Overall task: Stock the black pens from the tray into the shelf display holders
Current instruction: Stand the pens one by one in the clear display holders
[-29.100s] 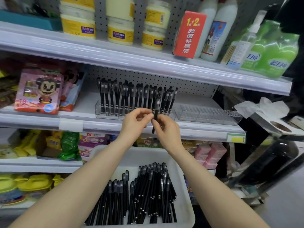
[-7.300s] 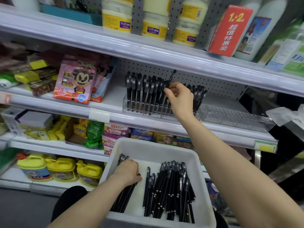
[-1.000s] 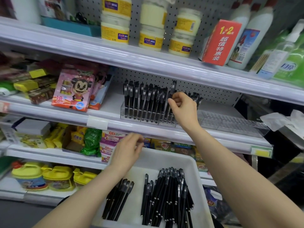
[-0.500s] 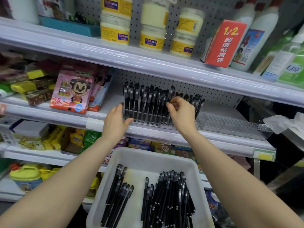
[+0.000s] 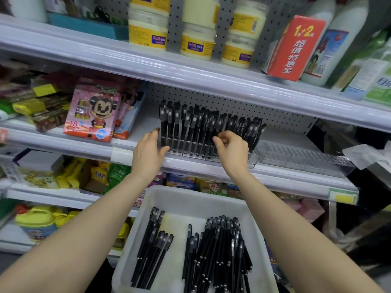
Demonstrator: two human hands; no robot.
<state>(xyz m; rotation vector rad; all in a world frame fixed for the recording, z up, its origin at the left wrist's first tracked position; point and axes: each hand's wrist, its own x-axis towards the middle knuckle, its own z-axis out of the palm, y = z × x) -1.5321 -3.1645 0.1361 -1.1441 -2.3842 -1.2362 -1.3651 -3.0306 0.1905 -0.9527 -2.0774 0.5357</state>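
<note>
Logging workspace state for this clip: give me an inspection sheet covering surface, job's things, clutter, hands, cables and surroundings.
Surface: white middle shelf, holders at its front edge.
Job's things: standing pens in the left holder; right holder empty; loose pens lie in the white tray.
Clutter: pink cartoon box left of the holders.
Hands: left hand open, touching the left holder's end; right hand curled among standing pens, grip unclear.
Cables: nothing seen.
Surroundings: jars and red carton on upper shelf.

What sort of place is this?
Probably a small general shop: stacked shelves of branded jars and bottles, and black pens standing in a clear display holder.
</note>
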